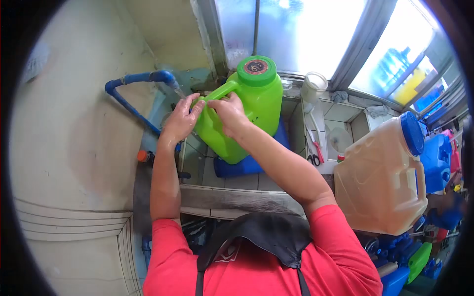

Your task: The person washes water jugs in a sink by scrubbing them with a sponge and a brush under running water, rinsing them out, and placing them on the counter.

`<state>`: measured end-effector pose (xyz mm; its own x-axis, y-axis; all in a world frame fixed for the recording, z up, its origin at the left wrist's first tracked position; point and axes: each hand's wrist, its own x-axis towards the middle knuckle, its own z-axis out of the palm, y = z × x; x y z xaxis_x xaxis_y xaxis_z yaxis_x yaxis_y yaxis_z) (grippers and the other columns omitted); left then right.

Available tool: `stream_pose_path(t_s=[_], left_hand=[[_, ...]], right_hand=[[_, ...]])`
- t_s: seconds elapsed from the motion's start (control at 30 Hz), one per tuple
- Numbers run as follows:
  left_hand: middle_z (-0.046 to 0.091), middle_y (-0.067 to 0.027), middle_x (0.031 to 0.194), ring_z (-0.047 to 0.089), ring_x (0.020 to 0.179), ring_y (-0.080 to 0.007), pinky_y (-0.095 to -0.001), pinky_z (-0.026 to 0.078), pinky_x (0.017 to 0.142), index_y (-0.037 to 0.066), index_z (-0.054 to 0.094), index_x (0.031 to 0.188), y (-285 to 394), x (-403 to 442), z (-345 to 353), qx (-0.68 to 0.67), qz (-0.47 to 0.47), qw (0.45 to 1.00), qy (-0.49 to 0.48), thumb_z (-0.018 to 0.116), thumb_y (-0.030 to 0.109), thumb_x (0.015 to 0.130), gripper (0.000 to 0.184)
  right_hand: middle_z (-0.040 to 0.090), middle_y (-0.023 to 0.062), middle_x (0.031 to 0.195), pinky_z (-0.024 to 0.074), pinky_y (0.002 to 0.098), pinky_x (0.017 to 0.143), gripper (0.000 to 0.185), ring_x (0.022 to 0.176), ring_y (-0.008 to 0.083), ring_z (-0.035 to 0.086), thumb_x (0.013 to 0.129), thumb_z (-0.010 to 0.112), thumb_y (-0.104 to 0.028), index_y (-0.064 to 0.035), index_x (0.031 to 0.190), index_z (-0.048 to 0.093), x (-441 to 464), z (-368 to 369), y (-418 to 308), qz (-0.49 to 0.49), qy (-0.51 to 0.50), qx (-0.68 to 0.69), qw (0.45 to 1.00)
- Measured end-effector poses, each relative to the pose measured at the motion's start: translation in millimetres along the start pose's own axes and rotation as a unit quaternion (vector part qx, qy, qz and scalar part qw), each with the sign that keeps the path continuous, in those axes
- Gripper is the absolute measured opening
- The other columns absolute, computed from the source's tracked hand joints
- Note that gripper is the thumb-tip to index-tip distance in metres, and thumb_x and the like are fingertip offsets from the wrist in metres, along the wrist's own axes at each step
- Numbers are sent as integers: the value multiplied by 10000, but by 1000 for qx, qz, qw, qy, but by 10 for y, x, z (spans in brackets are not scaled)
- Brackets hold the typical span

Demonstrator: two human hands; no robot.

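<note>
A bright green jug [264, 106] with a darker green cap [256, 71] and a round label on it leans in the tiled basin, above a blue object [247, 167]. My left hand [183, 118] is at the jug's upper left corner, beside the mouth of the blue pipe [165, 76], where water runs out. Its fingertips touch the corner and the fingers are apart. Next to it, my right hand [229, 111] lies on the jug below the handle, fingers bent at the same corner. Whatever its fingertips pinch is too small to make out.
A large beige jug [373, 177] with a blue cap stands at the right, blue containers [437, 163] behind it. Scissors [314, 159], a pink-handled tool [318, 150] and a whitish container [313, 88] are on the tiled ledge. An orange cap [142, 156] shows at the left.
</note>
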<state>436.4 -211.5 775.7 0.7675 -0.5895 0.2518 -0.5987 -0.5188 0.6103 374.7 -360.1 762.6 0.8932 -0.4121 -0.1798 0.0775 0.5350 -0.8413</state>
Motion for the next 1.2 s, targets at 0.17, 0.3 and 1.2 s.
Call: stream_pose_path(t_s=[0.17, 0.3, 1.2], left_hand=[[559, -207, 1271, 559, 1172, -311, -377, 426, 1010, -10, 537, 1274, -618, -35, 80, -82, -9, 989, 125, 537, 253, 997, 382], [622, -89, 1100, 590, 1012, -149, -295, 462, 911, -4, 577, 1181, -921, -110, -96, -111, 8, 979, 171, 586, 147, 981, 251], [356, -125, 1502, 361, 1367, -374, -453, 329, 1136, 172, 441, 1435, 214, 200, -262, 175, 286, 942, -25, 817, 398, 691, 864]], right_hand=[[623, 172, 1028, 536, 415, 788, 334, 933, 277, 648, 832, 643, -6, 24, 1129, 493, 193, 307, 201, 33, 29, -30, 999], [613, 164, 1051, 528, 397, 849, 232, 965, 286, 641, 891, 612, -47, 26, 1089, 514, 290, 331, 392, 74, -48, 53, 995], [663, 62, 649, 488, 317, 637, 379, 625, 148, 626, 836, 662, -377, -1, 839, 708, -196, -707, -1047, -1, -300, -621, 724]])
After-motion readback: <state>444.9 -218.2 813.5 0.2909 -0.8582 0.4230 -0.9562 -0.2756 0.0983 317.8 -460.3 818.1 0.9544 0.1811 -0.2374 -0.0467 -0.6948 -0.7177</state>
